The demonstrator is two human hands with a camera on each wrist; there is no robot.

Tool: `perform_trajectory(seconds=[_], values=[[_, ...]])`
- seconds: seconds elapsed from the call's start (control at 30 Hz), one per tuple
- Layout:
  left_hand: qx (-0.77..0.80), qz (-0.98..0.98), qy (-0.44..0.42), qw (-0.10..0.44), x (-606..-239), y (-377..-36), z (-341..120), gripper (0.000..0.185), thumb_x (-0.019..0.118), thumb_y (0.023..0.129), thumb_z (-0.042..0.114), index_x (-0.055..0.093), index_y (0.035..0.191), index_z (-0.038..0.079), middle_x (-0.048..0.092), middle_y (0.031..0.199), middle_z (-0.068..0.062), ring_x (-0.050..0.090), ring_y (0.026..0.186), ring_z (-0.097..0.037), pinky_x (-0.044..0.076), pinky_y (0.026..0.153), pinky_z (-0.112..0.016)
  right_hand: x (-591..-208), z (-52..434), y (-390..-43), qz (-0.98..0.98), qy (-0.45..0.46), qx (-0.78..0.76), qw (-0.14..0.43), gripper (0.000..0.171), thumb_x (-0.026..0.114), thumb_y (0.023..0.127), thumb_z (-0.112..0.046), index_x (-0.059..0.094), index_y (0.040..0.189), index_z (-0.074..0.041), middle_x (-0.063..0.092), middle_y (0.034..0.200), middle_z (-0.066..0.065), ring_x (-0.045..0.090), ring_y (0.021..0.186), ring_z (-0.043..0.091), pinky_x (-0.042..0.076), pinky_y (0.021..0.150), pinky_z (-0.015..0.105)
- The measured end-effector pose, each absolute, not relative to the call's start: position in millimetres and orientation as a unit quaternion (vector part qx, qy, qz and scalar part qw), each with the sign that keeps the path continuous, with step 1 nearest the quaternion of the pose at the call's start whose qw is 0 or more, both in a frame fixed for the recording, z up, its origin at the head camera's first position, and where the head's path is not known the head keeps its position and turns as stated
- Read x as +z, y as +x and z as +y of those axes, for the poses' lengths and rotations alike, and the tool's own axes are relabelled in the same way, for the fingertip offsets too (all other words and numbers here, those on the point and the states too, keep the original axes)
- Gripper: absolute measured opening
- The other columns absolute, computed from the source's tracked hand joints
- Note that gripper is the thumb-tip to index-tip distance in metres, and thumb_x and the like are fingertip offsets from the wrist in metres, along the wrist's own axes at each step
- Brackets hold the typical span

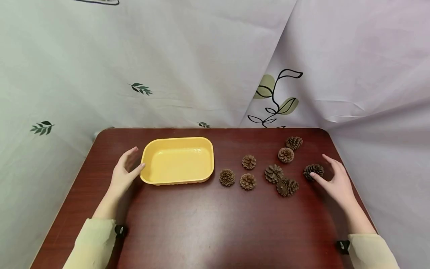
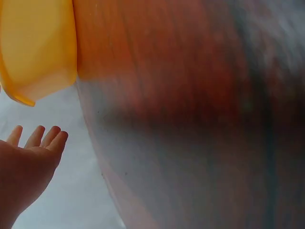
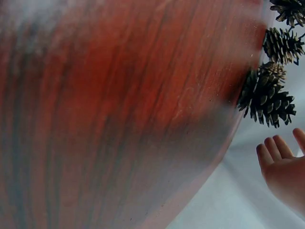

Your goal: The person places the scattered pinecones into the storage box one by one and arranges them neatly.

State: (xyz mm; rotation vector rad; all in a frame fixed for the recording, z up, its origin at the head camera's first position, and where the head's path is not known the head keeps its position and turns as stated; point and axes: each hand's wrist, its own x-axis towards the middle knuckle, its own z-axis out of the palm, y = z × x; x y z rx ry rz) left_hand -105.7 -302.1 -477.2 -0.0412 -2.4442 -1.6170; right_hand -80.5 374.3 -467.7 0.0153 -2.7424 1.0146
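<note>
A yellow rectangular tray (image 1: pixel 178 160) stands at the left of the table. My left hand (image 1: pixel 123 172) is at its left end, fingers spread and the thumb tip right at the rim; the left wrist view shows the fingers relaxed beside the tray's wall (image 2: pixel 40 43). Over at the right edge, my right hand (image 1: pixel 337 183) is beside a dark pine cone (image 1: pixel 314 170). Its thumb tip overlaps the cone in the head view, while the fingers stand apart from it on the far side. In the right wrist view those fingers (image 3: pixel 274 147) look straight, below several cones.
Between tray and right hand lie several more pine cones, among them a round one (image 1: pixel 227 177) close to the tray, a touching pair (image 1: pixel 287 186), and one at the back (image 1: pixel 294 143). A pale cloth (image 1: pixel 201 67) hangs behind the dark red table (image 1: pixel 215 224).
</note>
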Motion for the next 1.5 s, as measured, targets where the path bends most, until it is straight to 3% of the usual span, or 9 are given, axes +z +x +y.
perform_trajectory(seconds=[0.1,0.2,0.23,0.3,0.4,0.5,0.63,0.93,1.5], values=[[-0.574,-0.813,-0.013,0.096,-479.5,-108.5,-302.1,0.064,0.072,0.097,-0.004,0.043,0.155,-0.007,0.059,0.146,0.000,0.055,0.129,0.008,0.044,0.105,-0.005,-468.1,375.5,-82.3,-0.932,-0.001,0.351,0.087,0.079,0.081,0.094,-0.017,0.041,0.160,0.001,0.043,0.155,0.038,0.039,0.142,0.060,0.030,0.114,0.071],[-0.619,-0.782,-0.012,0.074,-482.6,-111.1,-303.6,0.064,0.070,0.099,-0.004,0.042,0.156,-0.007,0.059,0.145,0.000,0.058,0.124,0.009,0.046,0.102,-0.005,-467.9,375.9,-81.4,-0.932,-0.006,0.356,0.072,0.080,0.080,0.095,-0.017,0.039,0.161,-0.001,0.045,0.154,0.037,0.042,0.140,0.055,0.035,0.120,0.041],[-0.635,-0.770,-0.010,0.064,-483.3,-111.7,-303.9,0.063,0.069,0.099,-0.004,0.041,0.156,-0.007,0.060,0.143,0.002,0.059,0.123,0.009,0.048,0.101,-0.006,-468.1,376.4,-81.0,-0.931,-0.007,0.358,0.069,0.080,0.080,0.095,-0.018,0.039,0.161,-0.001,0.046,0.154,0.036,0.043,0.143,0.048,0.034,0.119,0.030],[-0.660,-0.750,-0.005,0.047,-485.9,-112.8,-305.0,0.062,0.068,0.101,-0.003,0.041,0.157,-0.006,0.063,0.139,0.007,0.060,0.119,0.009,0.050,0.098,-0.006,-469.5,377.4,-80.2,-0.928,-0.003,0.367,0.066,0.079,0.080,0.095,-0.017,0.040,0.161,-0.001,0.050,0.151,0.036,0.051,0.140,0.020,0.032,0.106,0.009],[-0.693,-0.721,0.006,0.030,-490.4,-114.3,-306.7,0.061,0.065,0.102,-0.004,0.041,0.157,-0.005,0.065,0.129,0.023,0.063,0.115,0.007,0.051,0.094,-0.006,-472.2,379.5,-79.7,-0.922,0.002,0.382,0.069,0.076,0.080,0.095,-0.016,0.042,0.159,0.000,0.057,0.145,0.028,0.045,0.121,-0.018,0.028,0.091,-0.002],[-0.721,-0.692,0.015,0.018,-495.3,-115.0,-307.2,0.058,0.062,0.103,-0.005,0.041,0.157,-0.005,0.067,0.125,0.024,0.064,0.112,0.005,0.052,0.092,-0.008,-475.2,382.2,-79.4,-0.911,0.006,0.405,0.073,0.074,0.080,0.095,-0.012,0.042,0.157,0.005,0.065,0.132,-0.006,0.039,0.108,-0.030,0.031,0.088,-0.004],[-0.768,-0.640,0.012,-0.001,-502.1,-117.1,-307.1,0.052,0.056,0.105,-0.007,0.046,0.155,0.001,0.070,0.125,0.019,0.065,0.113,0.003,0.054,0.093,-0.011,-478.7,385.8,-79.3,-0.898,0.009,0.434,0.069,0.072,0.078,0.095,-0.007,0.041,0.155,0.010,0.050,0.117,-0.042,0.046,0.104,-0.028,0.037,0.088,-0.004],[-0.818,-0.574,-0.015,-0.030,-511.2,-118.4,-307.6,0.045,0.049,0.109,-0.006,0.061,0.140,0.024,0.069,0.136,0.017,0.065,0.122,0.003,0.056,0.095,-0.016,-480.1,390.8,-80.9,-0.903,-0.018,0.428,0.020,0.067,0.077,0.099,-0.015,0.045,0.153,0.009,0.045,0.110,-0.046,0.046,0.099,-0.030,0.040,0.083,-0.002],[-0.827,-0.557,-0.060,-0.050,-517.0,-117.5,-313.3,0.047,0.041,0.111,-0.003,0.055,0.147,0.023,0.066,0.143,0.014,0.064,0.127,0.001,0.055,0.099,-0.018,-481.1,391.2,-82.2,-0.901,-0.049,0.430,0.005,0.057,0.078,0.099,-0.019,0.056,0.143,0.009,0.050,0.103,-0.043,0.050,0.092,-0.026,0.044,0.077,0.000]])
